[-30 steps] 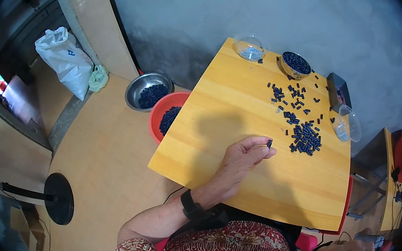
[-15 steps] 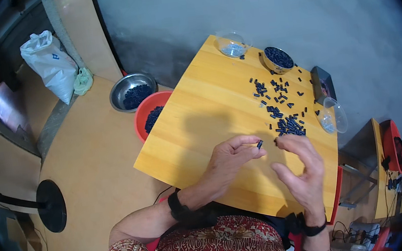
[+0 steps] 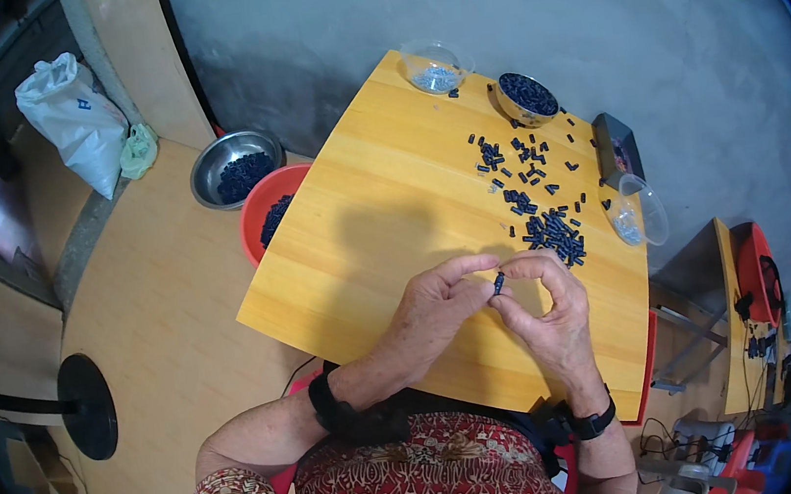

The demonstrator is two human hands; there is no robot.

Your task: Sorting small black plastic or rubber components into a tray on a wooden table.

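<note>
Now that my right hand is closing the earlier gap to my left hand, both grips are narrowly pinching a small black piece over the counter, near-left of the black pile, so I am handling it two-handed.

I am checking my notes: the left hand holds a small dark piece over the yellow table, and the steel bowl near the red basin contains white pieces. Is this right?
Not white: the head view shows dark pieces in the steel bowl near the red basin. The left hand does hold a small dark piece.
</note>
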